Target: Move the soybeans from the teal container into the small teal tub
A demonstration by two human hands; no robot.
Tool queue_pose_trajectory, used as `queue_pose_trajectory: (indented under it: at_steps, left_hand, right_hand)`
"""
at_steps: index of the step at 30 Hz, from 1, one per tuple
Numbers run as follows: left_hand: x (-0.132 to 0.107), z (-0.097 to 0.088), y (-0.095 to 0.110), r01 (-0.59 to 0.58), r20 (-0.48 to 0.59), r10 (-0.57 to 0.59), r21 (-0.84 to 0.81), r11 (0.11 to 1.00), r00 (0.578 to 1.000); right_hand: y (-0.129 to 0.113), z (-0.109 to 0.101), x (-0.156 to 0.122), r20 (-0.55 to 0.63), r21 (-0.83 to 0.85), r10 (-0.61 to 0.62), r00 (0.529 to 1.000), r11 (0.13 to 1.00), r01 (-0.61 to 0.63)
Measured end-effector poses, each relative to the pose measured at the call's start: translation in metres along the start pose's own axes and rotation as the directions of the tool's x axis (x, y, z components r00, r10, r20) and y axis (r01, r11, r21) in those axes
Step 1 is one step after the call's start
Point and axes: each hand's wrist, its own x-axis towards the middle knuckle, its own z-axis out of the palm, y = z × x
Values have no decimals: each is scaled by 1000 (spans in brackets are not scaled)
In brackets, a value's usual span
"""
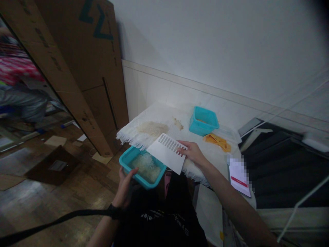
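My left hand [125, 183] grips the near left rim of a teal plastic tub [147, 184], thumb over the edge. Pale grains that look like rice [147, 168] lie inside it. My right hand [190, 152] is closed on a white slotted sheet [164, 151], fingers at its right end by the slots. The sheet tilts down, its lower left edge over the tub's right rim. Behind it, a pile of beige grains [153, 128] is spread on a white fringed cloth [159, 111].
A second teal tub [200, 128] stands at the back of the table, beside an orange-yellow cloth [218, 142]. A notepad with a red pen [239, 181] lies at the right. A tall cardboard box [95, 79] stands left; cardboard pieces [52, 164] lie on the floor.
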Motion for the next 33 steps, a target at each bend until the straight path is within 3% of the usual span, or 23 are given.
queue_pose_trajectory:
  at_steps: [3, 5, 8, 21, 27, 33]
  left_hand:
    - [5, -2, -1, 45, -19, -45, 0, 999, 999]
    - [6, -2, -1, 66, -32, -66, -7, 998, 997]
    - [7, -1, 1, 82, -45, -82, -15, 997, 996]
    - [4, -5, 14, 51, -28, -52, -35, 998, 998]
    - [-8, -2, 20, -38, 25, 39, -46, 998, 999]
    - [2, -4, 21, 45, 1, -45, -36, 998, 999]
  right_hand:
    - [1, -19, 8, -177, -2, 17, 984, 1000, -17]
    - [6, -36, 16, -323, -8, 37, 946, 999, -41]
    - [15, -54, 27, -419, 15, 96, 903, 995, -99]
    - [28, -40, 50, -245, 115, 212, 946, 975, -189]
    - [24, -27, 46, -163, 127, 211, 964, 973, -191]
    - [14, -19, 41, -109, 104, 187, 976, 979, -176]
